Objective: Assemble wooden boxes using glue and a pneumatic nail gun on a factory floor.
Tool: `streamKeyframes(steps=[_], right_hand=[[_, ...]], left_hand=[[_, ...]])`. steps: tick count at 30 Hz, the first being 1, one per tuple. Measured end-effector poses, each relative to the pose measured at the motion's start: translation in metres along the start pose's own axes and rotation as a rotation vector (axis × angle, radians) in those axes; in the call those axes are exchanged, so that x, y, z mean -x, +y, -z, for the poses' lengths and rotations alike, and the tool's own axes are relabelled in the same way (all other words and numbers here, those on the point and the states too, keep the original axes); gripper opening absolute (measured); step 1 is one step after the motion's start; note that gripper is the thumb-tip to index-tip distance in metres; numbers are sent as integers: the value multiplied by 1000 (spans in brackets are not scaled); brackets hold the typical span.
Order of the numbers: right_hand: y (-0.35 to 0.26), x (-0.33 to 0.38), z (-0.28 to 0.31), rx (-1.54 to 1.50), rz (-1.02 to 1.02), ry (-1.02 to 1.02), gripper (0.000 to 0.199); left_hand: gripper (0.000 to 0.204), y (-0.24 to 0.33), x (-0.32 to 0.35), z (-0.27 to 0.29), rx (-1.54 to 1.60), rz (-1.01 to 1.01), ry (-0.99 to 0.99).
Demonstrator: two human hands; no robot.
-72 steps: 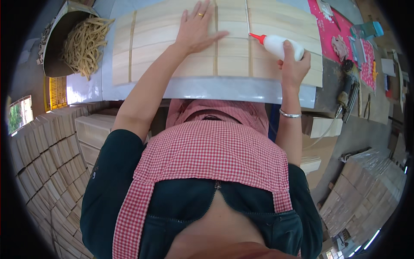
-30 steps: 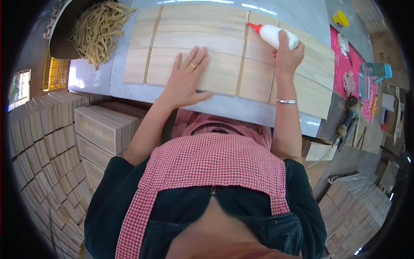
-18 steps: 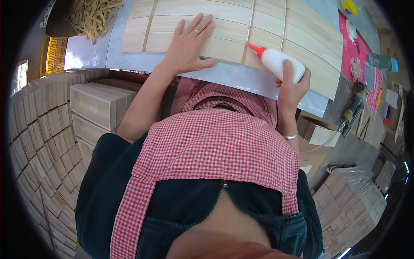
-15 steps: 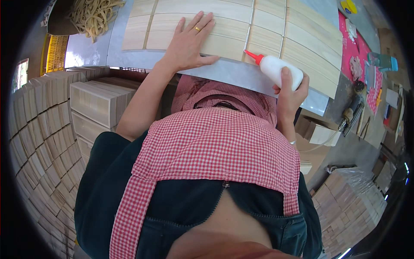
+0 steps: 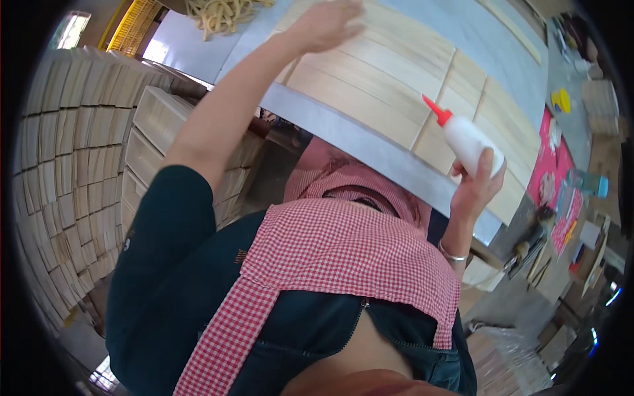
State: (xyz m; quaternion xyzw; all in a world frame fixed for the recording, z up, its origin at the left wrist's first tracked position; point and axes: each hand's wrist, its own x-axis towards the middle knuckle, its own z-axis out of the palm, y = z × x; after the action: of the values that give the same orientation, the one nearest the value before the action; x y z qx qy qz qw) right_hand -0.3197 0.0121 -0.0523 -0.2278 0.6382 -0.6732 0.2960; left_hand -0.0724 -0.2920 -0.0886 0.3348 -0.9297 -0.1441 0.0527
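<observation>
Head view: one bottle in right hand.

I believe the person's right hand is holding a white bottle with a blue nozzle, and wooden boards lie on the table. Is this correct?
Not quite: the nozzle is red, as the head view shows. The right hand does hold a white bottle, and wooden boards lie on the table.

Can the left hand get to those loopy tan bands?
Probably yes: the left hand is over the wooden boards, the tan bands lie off to its left, and nothing visible stands between. The white bottle is in the right hand.
</observation>
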Motion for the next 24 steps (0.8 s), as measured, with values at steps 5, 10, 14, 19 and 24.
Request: streamKeyframes(steps=[5,10,14,19,24], right_hand=[[14,-52,-108,84,120,-165,48],[34,-98,-197,28,70,-192,54],[59,-125,-239,51,17,-170,62],[68,-136,-268,156,42,-109,60],[71,-130,-268,226,102,-109,60]], left_hand=[[62,-80,7,18,-162,152,-8],[55,-113,9,-18,-366,106,116],[55,-110,12,-36,-238,138,256],[54,-111,13,-38,-256,144,254],[53,-111,13,-38,-289,163,241]])
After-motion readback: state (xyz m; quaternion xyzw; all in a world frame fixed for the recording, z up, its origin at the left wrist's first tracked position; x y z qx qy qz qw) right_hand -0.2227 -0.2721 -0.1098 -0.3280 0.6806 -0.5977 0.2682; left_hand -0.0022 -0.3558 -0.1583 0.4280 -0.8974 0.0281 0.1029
